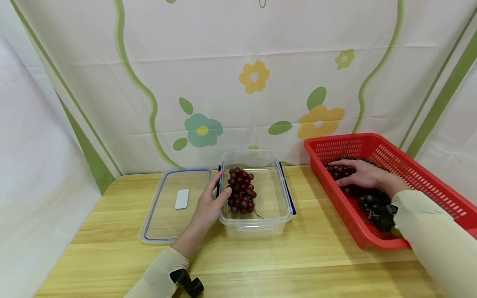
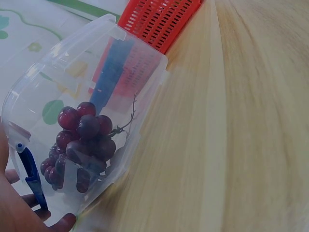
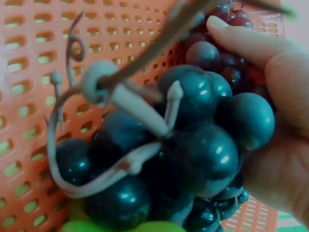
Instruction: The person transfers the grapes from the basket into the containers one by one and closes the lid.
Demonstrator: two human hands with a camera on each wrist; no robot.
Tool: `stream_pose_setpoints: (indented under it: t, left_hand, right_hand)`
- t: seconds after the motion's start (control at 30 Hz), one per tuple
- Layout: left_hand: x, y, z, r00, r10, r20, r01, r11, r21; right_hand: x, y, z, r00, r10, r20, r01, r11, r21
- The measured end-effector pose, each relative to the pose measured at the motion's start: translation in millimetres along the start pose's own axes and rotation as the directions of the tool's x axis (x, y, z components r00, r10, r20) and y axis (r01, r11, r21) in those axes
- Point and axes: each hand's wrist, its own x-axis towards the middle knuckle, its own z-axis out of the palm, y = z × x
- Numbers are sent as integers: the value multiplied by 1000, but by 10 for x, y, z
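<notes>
A bunch of dark red grapes point(image 1: 242, 192) lies along the left side of a clear plastic container point(image 1: 268, 190) with blue side clips. My left hand point(image 1: 210, 203) holds the container's left wall, its fingers by the blue clip point(image 2: 31, 179) in the left wrist view. Inside the red basket point(image 1: 343, 207), my right hand point(image 1: 367, 176) grips another bunch of red grapes point(image 1: 340, 171), thumb on the near side. Its far fingers are partly hidden. Closer to the right wrist camera sits a bunch of large black grapes point(image 3: 198, 150) with a brown stem.
The container's clear lid point(image 1: 158, 223), with a blue seal and a white label point(image 1: 181, 199), lies flat on the wooden table point(image 1: 261, 265) to the left. Something green point(image 3: 154, 226) shows beneath the black grapes. A flowered cloth point(image 1: 231, 99) hangs behind the table.
</notes>
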Motion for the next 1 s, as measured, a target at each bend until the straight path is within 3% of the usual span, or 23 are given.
stream_pose_setpoints:
  t: [0.5,0.7,1.0]
  left_hand:
    - [0,2,-6,1000,7,4,-7,1000,-12]
    - [11,-1,-2,1000,12,3,-12,1000,-6]
    - [3,-3,6,1000,9,-3,-9,1000,9]
  right_hand:
    - [-79,15,-169,994,6,-105,-8,1000,-16]
    - [-112,39,-259,989,39,-142,-32,998,51]
    - [-129,46,-285,979,35,-203,-4,988,152]
